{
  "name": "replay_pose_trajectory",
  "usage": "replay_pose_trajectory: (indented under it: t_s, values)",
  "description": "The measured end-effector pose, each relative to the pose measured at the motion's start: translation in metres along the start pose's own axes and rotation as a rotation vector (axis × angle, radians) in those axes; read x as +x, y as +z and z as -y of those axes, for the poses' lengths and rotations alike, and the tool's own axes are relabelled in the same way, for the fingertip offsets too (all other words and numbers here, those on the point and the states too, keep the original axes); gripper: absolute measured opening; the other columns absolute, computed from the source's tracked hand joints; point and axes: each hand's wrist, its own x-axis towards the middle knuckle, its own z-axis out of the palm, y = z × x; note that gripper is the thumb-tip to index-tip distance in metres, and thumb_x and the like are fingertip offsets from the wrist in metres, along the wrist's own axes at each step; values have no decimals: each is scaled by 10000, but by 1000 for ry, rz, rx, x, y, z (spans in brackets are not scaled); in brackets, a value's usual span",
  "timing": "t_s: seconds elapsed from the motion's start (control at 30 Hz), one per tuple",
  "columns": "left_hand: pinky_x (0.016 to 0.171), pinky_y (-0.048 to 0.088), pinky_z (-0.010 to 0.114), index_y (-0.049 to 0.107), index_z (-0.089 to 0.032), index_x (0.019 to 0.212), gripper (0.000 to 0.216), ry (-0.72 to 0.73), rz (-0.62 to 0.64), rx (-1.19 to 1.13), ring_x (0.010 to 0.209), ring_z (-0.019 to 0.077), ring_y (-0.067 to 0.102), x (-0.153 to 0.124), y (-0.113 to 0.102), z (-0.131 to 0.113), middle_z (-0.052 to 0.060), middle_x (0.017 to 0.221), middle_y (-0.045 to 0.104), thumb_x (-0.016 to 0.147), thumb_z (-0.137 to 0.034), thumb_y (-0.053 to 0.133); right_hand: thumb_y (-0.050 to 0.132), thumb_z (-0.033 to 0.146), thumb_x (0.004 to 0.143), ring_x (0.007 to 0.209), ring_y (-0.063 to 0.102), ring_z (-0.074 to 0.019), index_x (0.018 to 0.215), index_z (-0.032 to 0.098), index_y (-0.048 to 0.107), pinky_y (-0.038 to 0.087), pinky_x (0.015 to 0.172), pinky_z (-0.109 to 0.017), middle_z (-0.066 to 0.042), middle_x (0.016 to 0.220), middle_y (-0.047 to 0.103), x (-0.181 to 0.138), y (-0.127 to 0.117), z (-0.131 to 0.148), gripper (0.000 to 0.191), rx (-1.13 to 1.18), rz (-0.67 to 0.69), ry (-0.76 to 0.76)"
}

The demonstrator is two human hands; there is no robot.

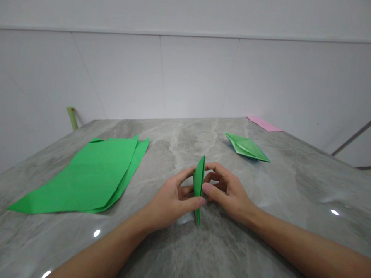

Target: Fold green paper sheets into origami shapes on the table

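Observation:
A narrow piece of folded green paper (198, 178), pointed at both ends, stands on edge between my hands near the middle of the table. My left hand (173, 198) grips it from the left, with the thumb across its near part and the fingers behind. From the other side my right hand (228, 191) presses its thumb and fingertips against the paper. Some of the fingertips are hidden by the paper. Beyond my right hand lies a second folded green paper piece (247, 147), lighter in colour and diamond-shaped, with layered folds.
Several loose green paper sheets (90, 175) lie stacked unevenly at the left. A pink paper (265, 124) rests at the far right edge of the grey marbled table (179, 138). Behind stands a white wall (188, 77). A light green object (71, 117) shows beyond the left edge.

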Motion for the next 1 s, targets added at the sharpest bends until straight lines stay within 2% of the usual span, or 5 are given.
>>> replay_pose_trajectory:
  t_s: [0.23, 0.43, 0.57, 0.8, 1.0]
  values:
    - [897, 523, 366, 589, -243, 1298, 580, -39, -68, 3, 1105, 280, 658, 1, 1, -5, 99, 1385, 563, 752, -129, 748, 618, 336, 867, 689, 603, -145, 1134, 192, 592, 512, 557, -252, -51, 906, 645, 1, 0, 2, 304, -1, -51, -14]
    - [898, 521, 362, 571, -224, 1282, 545, -7, -191, -43, 1098, 267, 650, 1, -4, -3, 110, 1439, 504, 769, -177, 750, 545, 364, 929, 616, 582, -128, 1181, 195, 604, 510, 500, -235, -47, 881, 649, 2, 1, -2, 308, 30, -147, 11]
    - [832, 545, 352, 585, -190, 1249, 513, -51, -250, -153, 1077, 274, 650, 0, -3, -5, 138, 1415, 516, 763, -199, 752, 534, 341, 941, 699, 599, -144, 1161, 206, 643, 508, 532, -229, -59, 941, 651, 4, 2, -3, 279, -32, -182, -30]
    - [831, 556, 359, 638, -145, 1141, 365, -129, -189, -373, 972, 262, 695, 2, -6, -9, 120, 1135, 695, 779, -173, 669, 483, 354, 976, 850, 612, -184, 1128, 211, 677, 514, 596, -239, -77, 1011, 640, 2, 0, 1, 285, -72, -120, -108]
    - [901, 543, 370, 659, -98, 1102, 285, -164, -164, -460, 1009, 265, 689, 3, -12, -9, 134, 1086, 715, 841, -173, 573, 486, 354, 976, 876, 610, -188, 1148, 206, 665, 507, 603, -243, -81, 1041, 644, 2, 0, 2, 290, -67, -127, -100]
